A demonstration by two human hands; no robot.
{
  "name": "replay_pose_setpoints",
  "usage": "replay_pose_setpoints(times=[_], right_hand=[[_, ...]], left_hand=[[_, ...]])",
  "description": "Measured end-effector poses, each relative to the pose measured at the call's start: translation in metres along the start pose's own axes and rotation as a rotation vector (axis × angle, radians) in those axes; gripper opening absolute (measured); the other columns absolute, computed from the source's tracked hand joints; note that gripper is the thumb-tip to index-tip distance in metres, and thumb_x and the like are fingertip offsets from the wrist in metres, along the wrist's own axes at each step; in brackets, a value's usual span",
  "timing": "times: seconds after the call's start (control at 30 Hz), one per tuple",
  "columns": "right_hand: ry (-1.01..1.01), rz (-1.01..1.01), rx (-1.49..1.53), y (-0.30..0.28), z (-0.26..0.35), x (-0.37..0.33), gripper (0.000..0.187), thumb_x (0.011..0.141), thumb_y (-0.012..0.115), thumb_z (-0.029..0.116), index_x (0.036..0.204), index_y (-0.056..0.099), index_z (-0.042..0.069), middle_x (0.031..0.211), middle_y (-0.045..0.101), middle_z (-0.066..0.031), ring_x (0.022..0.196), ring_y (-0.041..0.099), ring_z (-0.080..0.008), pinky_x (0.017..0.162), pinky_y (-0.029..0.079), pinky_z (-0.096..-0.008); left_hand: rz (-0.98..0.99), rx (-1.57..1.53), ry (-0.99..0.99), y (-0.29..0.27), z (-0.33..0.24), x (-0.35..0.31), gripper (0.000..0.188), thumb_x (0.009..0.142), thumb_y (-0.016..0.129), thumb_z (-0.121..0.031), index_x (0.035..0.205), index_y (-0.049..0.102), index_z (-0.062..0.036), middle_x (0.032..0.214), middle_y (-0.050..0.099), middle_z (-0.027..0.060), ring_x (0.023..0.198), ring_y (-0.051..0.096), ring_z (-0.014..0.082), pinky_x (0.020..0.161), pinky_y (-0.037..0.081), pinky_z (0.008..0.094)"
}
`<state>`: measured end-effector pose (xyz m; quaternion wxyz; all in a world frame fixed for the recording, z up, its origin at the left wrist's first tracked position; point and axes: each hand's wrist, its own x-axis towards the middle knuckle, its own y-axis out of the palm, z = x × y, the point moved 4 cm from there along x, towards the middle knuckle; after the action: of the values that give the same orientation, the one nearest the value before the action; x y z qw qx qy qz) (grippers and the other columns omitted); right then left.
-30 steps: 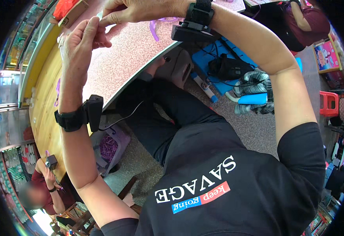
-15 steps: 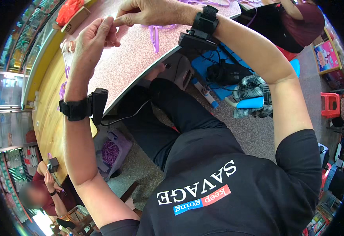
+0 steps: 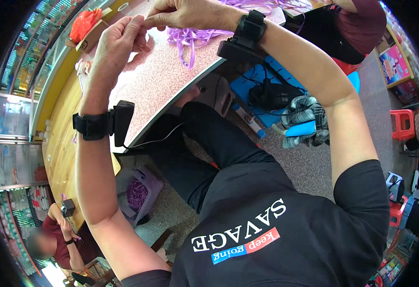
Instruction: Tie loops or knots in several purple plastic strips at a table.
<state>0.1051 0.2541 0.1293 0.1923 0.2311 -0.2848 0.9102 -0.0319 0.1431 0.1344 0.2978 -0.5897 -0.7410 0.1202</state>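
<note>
The left hand [image 3: 116, 43] and right hand [image 3: 183, 16] met fingertip to fingertip above the table's front part, thumb and finger of each pressed together in a pinch. Whatever lay between the tips was too small and too covered to tell. Just beside the right hand, a loose tangle of purple ribbon [image 3: 192, 34] rested on the pink speckled tabletop [image 3: 156, 76], one loop reaching toward the edge; whether the hand touched it could not be told.

The ribbon looked light, limp and smooth, likely to slide and snag on itself but hardly to break. A single strand near the end of that loop seemed the best place to take hold, rather than the knotted middle.

Black wrist devices sat on the left wrist [image 3: 94, 126] and right wrist [image 3: 250, 36], bulky enough to catch strands. A pale cord [image 3: 159, 141] ran from beside the left one along the table's edge, another likely snag. Below stood a pale bin [image 3: 152, 184] of purple scraps [image 3: 136, 193]. Past the left hand, a red plastic bag [image 3: 85, 24] filled a cardboard box [image 3: 92, 39]. Farther off lay a plaid cloth [image 3: 305, 117], then a red stool [image 3: 402, 125], and a co-worker in maroon [image 3: 61, 248] sat by the wooden counter [image 3: 63, 143].
</note>
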Motion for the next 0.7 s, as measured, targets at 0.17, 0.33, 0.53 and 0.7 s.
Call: replay_pose_setpoints(times=[0.17, 0.33, 0.53, 0.7], right_hand=[[0.046, -0.01, 0.058, -0.005, -0.004, 0.011, 0.024, 0.094, 0.066, 0.019, 0.095, 0.072, -0.004, 0.079, 0.069, -0.0032, 0.073, 0.06, -0.0087, 0.068, 0.05, -0.0248], [-0.016, -0.022, 0.079, -0.014, 0.008, 0.016, 0.02, 0.093, 0.067, 0.014, 0.099, 0.071, -0.005, 0.084, 0.07, -0.0041, 0.077, 0.061, -0.009, 0.071, 0.051, -0.0245], [-0.022, -0.072, 0.024, -0.024, 0.004, 0.023, 0.018, 0.093, 0.066, 0.009, 0.103, 0.07, -0.005, 0.088, 0.071, -0.0056, 0.08, 0.062, -0.0079, 0.074, 0.051, -0.0249], [-0.183, -0.198, -0.045, -0.025, -0.029, 0.032, 0.022, 0.093, 0.07, 0.021, 0.101, 0.071, 0.0, 0.081, 0.068, -0.0008, 0.072, 0.059, -0.0052, 0.066, 0.05, -0.0232]], left_hand=[[-0.002, -0.05, -0.009, 0.0, -0.001, 0.003, 0.036, 0.103, 0.052, -0.035, 0.089, 0.062, -0.0036, 0.073, 0.061, -0.0005, 0.066, 0.059, 0.0048, 0.063, 0.048, 0.0199], [-0.051, -0.048, 0.047, -0.004, -0.005, 0.009, 0.037, 0.104, 0.051, -0.036, 0.089, 0.061, -0.0033, 0.071, 0.06, -0.0006, 0.064, 0.059, 0.006, 0.062, 0.049, 0.0208], [0.006, 0.026, 0.053, -0.01, -0.011, 0.028, 0.037, 0.103, 0.051, -0.039, 0.095, 0.062, -0.0046, 0.079, 0.06, -0.0004, 0.067, 0.062, 0.0068, 0.066, 0.053, 0.023], [0.044, 0.06, 0.006, -0.012, 0.001, 0.055, 0.037, 0.103, 0.052, -0.038, 0.091, 0.061, -0.0043, 0.075, 0.059, -0.0002, 0.066, 0.06, 0.0071, 0.067, 0.054, 0.0247]])
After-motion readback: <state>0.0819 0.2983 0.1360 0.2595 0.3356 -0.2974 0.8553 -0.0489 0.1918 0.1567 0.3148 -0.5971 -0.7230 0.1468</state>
